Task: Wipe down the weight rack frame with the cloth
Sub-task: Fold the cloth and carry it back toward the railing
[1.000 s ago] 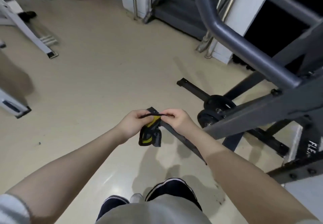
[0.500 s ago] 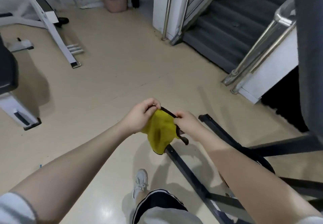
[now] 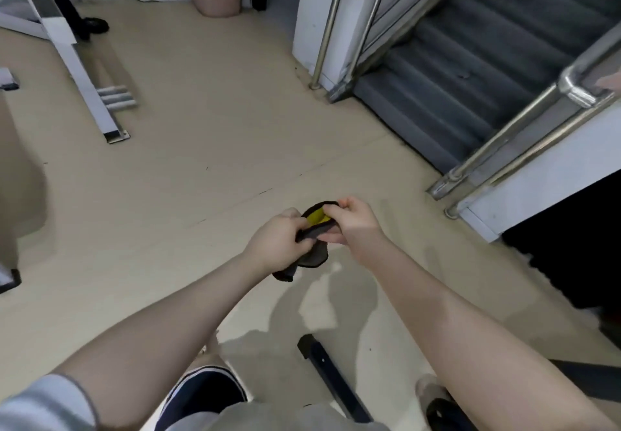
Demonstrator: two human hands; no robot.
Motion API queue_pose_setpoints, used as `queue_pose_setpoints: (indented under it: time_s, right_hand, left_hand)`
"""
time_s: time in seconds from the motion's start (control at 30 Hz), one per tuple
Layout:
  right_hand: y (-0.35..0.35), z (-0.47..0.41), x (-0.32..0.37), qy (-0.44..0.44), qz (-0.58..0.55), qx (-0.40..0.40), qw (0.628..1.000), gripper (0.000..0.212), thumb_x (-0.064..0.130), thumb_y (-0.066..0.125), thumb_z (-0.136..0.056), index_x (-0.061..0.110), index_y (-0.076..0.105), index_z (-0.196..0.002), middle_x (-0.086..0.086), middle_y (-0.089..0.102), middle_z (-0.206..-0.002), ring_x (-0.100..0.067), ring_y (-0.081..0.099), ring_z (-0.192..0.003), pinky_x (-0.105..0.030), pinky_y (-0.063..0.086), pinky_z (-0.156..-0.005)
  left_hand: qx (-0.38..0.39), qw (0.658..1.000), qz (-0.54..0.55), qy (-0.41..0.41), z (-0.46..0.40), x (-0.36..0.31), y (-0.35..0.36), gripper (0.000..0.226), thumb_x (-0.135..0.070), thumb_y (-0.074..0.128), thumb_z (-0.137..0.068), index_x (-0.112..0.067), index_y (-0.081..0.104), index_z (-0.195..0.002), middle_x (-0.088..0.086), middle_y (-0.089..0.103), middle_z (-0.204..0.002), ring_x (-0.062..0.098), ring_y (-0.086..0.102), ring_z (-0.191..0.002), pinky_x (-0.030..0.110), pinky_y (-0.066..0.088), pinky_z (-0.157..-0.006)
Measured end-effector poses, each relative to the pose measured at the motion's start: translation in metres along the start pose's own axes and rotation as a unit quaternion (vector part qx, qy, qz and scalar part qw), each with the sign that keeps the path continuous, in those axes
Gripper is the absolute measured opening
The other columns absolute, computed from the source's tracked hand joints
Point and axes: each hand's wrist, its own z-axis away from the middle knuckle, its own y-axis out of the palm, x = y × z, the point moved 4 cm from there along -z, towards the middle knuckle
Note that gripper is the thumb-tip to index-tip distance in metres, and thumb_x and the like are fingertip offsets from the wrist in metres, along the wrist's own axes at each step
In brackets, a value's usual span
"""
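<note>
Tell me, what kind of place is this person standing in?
Probably a small gym, perhaps in a basement. A white equipment frame stands on the beige floor, a dark steel base bar lies near the feet, and grey stairs with steel handrails lead away.

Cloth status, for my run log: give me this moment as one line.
phase: handling cloth | cloth: yellow and dark, bunched, off the rack | left hand: grips cloth | right hand: pinches cloth | rack base bar: untouched
</note>
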Motion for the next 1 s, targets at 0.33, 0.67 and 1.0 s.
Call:
queue_pose_setpoints:
  time_s: [0.33,0.67,1.0]
  right_hand:
    - [-0.050,-0.202,0.085,0.068,0.178,-0.074,0.979,0.014,0.006,0.050,-0.090,0.010,0.051,-0.103,-0.008,0.055,-0.056,-0.017,0.057,-0.040,-0.020,0.045,-0.039]
    - [-0.193,-0.324,0.168,0.076,0.161,-0.196,0.964,0.012,0.007,0.043,-0.096,0.014,0.046,-0.105,-0.007,0.061,-0.053,-0.018,0.061,-0.041,-0.022,0.048,-0.040]
    - [-0.432,-0.395,0.192,0.023,-0.095,-0.178,0.979,0.023,0.009,0.059,-0.092,0.010,0.058,-0.116,-0.005,0.073,-0.101,-0.012,0.067,-0.097,-0.023,0.054,-0.080]
  left_hand:
    - [0.106,0.984,-0.005,0.140,-0.258,0.048,-0.072,0.019,-0.023,0.066,-0.087,-0.009,0.073,-0.097,-0.002,0.050,-0.093,0.014,0.049,-0.086,0.020,0.034,-0.074]
    - [0.195,0.939,0.003,0.282,-0.486,-0.054,-0.060,0.032,-0.011,0.060,-0.089,-0.014,0.053,-0.120,0.005,0.061,-0.091,0.019,0.056,-0.085,0.025,0.043,-0.076]
    - [0.253,0.929,0.098,0.251,-0.703,-0.223,0.051,0.013,-0.012,0.066,-0.086,-0.014,0.060,-0.074,-0.014,0.051,-0.058,-0.005,0.046,-0.053,0.012,0.033,-0.054]
